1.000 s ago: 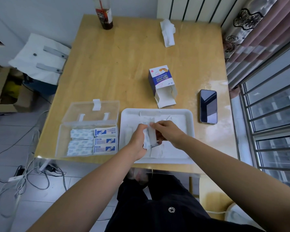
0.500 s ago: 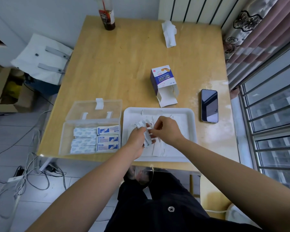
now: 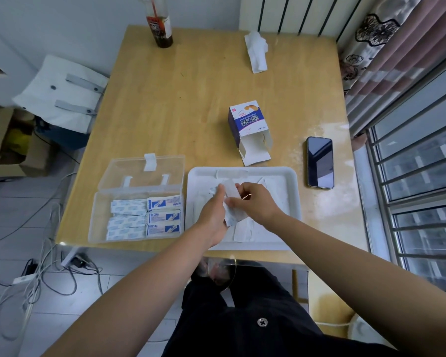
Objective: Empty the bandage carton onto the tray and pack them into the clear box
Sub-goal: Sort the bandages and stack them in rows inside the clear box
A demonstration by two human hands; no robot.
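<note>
Bandages (image 3: 231,202), a small bunch of wrapped strips, are held above the white tray (image 3: 291,202), their long axis running from the near-left up toward the far-right, upper ends tilted away from the person. The left hand (image 3: 213,215) is closed around the lower part of the bunch, fingers curled so that the strips' near ends are mostly hidden behind it; how many strips it holds cannot be told. The right hand (image 3: 255,202) pinches the bunch from the other side, thumb and fingertips pressed on the wrappers. More white strips (image 3: 242,231) lie flat on the tray floor beneath the hands, hard to separate from the white surface.

Just left of the tray, the clear box (image 3: 98,217) stands open, its lid (image 3: 142,171) folded back flat on the table. Inside, packed bandages (image 3: 144,217) lie in three rows with their long axes running left to right, printed blue ends toward the tray.

Beyond the tray the carton (image 3: 245,122) lies on its side, its open mouth and flaps facing the tray, long axis pointing away from the person. A phone (image 3: 319,162) lies face up to the right of the tray. At the far edge of the wooden table (image 3: 178,99) are a crumpled tissue (image 3: 256,51) and a bottle (image 3: 161,29), whose top is cut off by the frame.
</note>
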